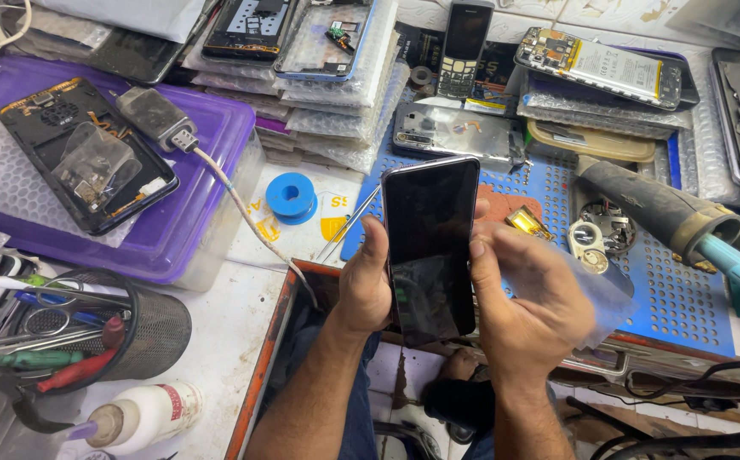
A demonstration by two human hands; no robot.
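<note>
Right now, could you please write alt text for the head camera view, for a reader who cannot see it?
The left hand and right hand hold a dark smartphone upright, screen facing the camera, above a cluttered repair bench. A blue perforated mat, a purple tray and a mesh tool cup surround them.

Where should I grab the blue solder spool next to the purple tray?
Take the blue solder spool from above, pinching its round rim on opposite sides. It lies flat on the bench, hole up, with open space around it, though tweezers lie just to its right.
</note>
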